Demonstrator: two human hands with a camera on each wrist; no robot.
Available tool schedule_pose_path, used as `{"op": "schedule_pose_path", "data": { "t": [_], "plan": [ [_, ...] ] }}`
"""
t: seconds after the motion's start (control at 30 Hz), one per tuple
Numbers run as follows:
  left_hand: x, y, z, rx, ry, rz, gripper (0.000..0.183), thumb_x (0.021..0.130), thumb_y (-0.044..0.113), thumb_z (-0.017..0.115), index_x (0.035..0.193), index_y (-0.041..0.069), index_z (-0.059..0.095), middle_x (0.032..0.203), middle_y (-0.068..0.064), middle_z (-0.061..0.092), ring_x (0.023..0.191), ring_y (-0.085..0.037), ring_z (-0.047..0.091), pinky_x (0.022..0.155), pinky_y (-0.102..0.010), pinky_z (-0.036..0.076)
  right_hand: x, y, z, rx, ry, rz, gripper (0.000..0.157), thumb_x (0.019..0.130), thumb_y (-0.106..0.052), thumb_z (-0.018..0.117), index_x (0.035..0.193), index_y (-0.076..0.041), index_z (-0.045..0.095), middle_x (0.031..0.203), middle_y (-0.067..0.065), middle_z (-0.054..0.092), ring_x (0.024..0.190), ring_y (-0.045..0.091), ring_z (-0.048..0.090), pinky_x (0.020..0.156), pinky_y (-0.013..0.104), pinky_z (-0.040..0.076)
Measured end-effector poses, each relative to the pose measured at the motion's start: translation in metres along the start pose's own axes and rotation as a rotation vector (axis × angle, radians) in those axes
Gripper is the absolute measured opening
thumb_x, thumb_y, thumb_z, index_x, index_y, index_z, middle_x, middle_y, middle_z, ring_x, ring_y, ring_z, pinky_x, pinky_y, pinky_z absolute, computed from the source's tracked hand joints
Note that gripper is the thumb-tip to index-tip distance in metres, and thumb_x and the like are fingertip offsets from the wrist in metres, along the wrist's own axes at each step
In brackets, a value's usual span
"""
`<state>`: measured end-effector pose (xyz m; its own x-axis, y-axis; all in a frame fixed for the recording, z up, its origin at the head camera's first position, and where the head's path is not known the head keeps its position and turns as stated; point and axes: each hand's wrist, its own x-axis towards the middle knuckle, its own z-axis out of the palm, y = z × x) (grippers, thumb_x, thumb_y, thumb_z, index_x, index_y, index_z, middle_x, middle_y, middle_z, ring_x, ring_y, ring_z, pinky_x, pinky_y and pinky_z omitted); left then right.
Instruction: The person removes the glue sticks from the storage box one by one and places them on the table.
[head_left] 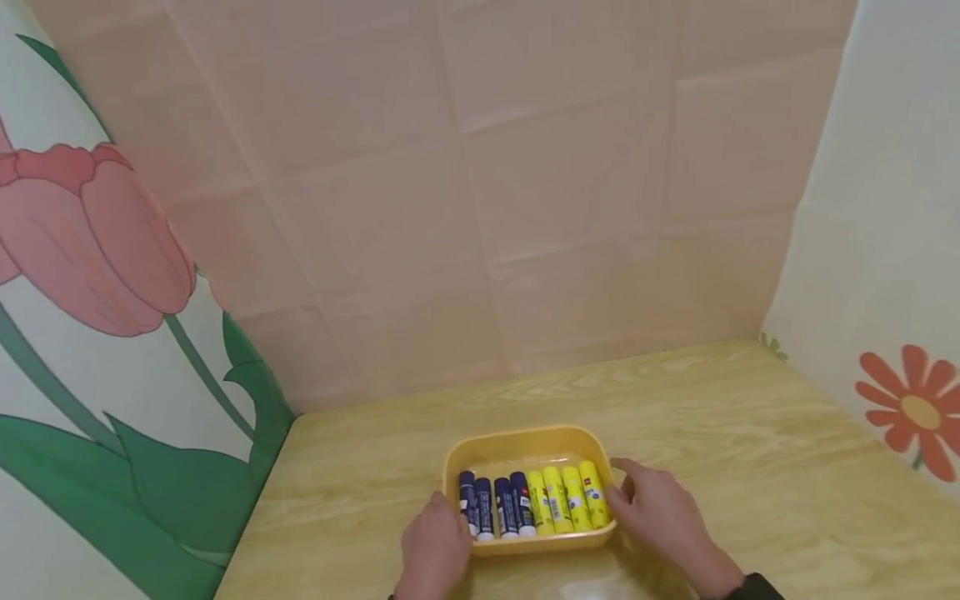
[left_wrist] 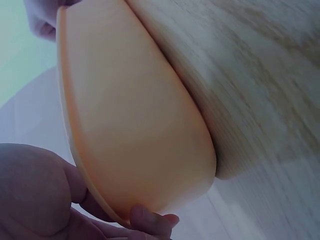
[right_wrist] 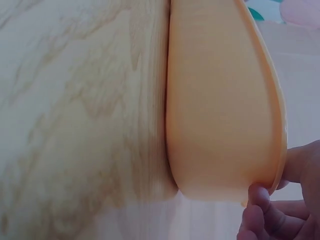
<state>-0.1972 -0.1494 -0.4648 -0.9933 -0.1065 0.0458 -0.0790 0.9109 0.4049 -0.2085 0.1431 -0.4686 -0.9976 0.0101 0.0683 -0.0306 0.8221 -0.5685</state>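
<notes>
A yellow plastic tray [head_left: 525, 438] stands on the wooden table near its front edge. Inside lie several dark blue glue sticks [head_left: 495, 504] on the left and several yellow glue sticks [head_left: 567, 497] on the right, side by side. My left hand [head_left: 442, 521] grips the tray's left end, and its fingertips [left_wrist: 150, 219] curl under the rim of the tray [left_wrist: 140, 115]. My right hand [head_left: 626, 492] grips the right end. Its fingers [right_wrist: 260, 210] pinch the rim of the tray [right_wrist: 220, 110].
The light wooden table [head_left: 750, 433] reaches back to a pink paper wall [head_left: 487, 208]. Flower-patterned panels close the left side [head_left: 112, 333] and the right side [head_left: 900, 333]. Bare tabletop lies on both sides of the tray and behind it.
</notes>
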Motion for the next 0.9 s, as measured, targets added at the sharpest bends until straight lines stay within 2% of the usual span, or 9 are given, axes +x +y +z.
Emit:
{"op": "schedule_pose_path", "data": {
  "t": [0.1, 0.33, 0.6, 0.77, 0.9],
  "plan": [
    [-0.002, 0.001, 0.003, -0.016, 0.003, 0.003, 0.036, 0.092, 0.017, 0.061, 0.113, -0.011, 0.057, 0.08, -0.015, 0.059, 0.071, -0.028, 0.061, 0.067, -0.048, 0.053, -0.001, 0.001, -0.002, -0.009, -0.011, 0.013, 0.054, 0.086, -0.02, 0.066, 0.132, 0.006, 0.057, 0.068, -0.002, 0.056, 0.057, 0.014, 0.048, 0.049, 0.028, 0.04],
    [0.0, 0.007, 0.004, -0.049, -0.045, 0.009, 0.034, 0.095, 0.018, 0.055, 0.114, -0.01, 0.056, 0.079, -0.012, 0.057, 0.069, -0.024, 0.057, 0.065, -0.044, 0.052, 0.0, 0.004, -0.008, -0.043, 0.003, 0.007, 0.054, 0.085, -0.019, 0.067, 0.132, 0.006, 0.058, 0.068, -0.001, 0.055, 0.057, 0.014, 0.048, 0.049, 0.03, 0.04],
    [0.009, 0.006, 0.007, -0.048, 0.016, 0.032, 0.026, 0.1, 0.015, 0.05, 0.109, -0.008, 0.059, 0.076, -0.015, 0.06, 0.069, -0.03, 0.063, 0.061, -0.046, 0.053, -0.002, 0.005, -0.013, -0.058, 0.02, 0.013, 0.054, 0.082, -0.02, 0.068, 0.129, 0.006, 0.06, 0.068, -0.001, 0.055, 0.058, 0.015, 0.047, 0.05, 0.031, 0.039],
    [0.014, 0.009, 0.014, 0.005, -0.037, 0.011, 0.031, 0.099, 0.013, 0.054, 0.121, -0.009, 0.057, 0.083, -0.019, 0.064, 0.073, -0.03, 0.065, 0.065, -0.046, 0.055, -0.004, 0.007, -0.015, -0.074, 0.014, 0.023, 0.054, 0.083, -0.021, 0.068, 0.129, 0.006, 0.06, 0.068, -0.001, 0.055, 0.058, 0.015, 0.047, 0.051, 0.031, 0.039],
    [0.016, 0.014, 0.015, 0.024, -0.059, 0.008, 0.029, 0.098, 0.011, 0.055, 0.12, -0.009, 0.056, 0.082, -0.018, 0.063, 0.072, -0.028, 0.064, 0.064, -0.045, 0.055, -0.004, 0.007, -0.02, -0.1, 0.008, 0.031, 0.055, 0.085, -0.024, 0.067, 0.13, 0.005, 0.059, 0.069, -0.001, 0.057, 0.057, 0.015, 0.048, 0.05, 0.031, 0.04]
  ]
}}
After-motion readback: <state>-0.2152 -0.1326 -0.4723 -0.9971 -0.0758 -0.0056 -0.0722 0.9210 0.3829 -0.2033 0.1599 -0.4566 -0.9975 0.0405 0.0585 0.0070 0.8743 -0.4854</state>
